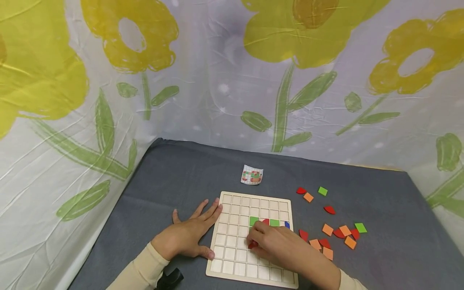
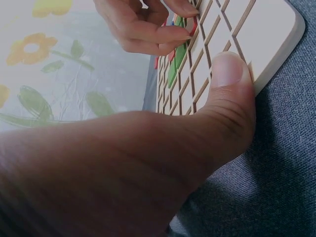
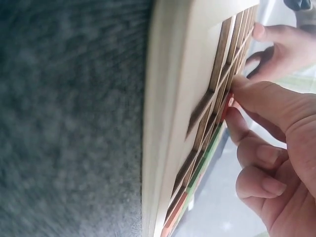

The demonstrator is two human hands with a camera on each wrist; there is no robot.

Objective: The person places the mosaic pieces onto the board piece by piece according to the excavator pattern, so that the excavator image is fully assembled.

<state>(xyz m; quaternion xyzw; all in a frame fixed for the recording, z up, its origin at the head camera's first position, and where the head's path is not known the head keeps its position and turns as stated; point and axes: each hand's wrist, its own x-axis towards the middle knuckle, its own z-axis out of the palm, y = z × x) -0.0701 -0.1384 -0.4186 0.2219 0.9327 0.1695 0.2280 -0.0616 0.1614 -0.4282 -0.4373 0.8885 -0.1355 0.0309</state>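
A pale wooden grid board [image 1: 229,254] lies on the dark cloth in the head view. My left hand [image 1: 188,237] spreads over its left side, with straight fingertips and thumb touching the edge. Over the middle cells, my right hand [image 1: 277,245] pinches a small red piece [image 1: 252,245] between thumb and fingers. In the right wrist view that red piece [image 3: 227,105] is at the grid's surface; whether it is seated in a cell I cannot tell. Above the right hand show green [image 1: 253,221], red [image 1: 266,221] and blue [image 1: 287,224] pieces in cells; the hand hides others.
A small card with a coloured grid pattern [image 1: 251,175] lies behind the board. Loose red, orange and green pieces, such as an orange square [image 1: 328,229], are scattered to the right. A black object [image 1: 173,278] sits by the left wrist. Flower-printed fabric [image 1: 217,100] stands behind.
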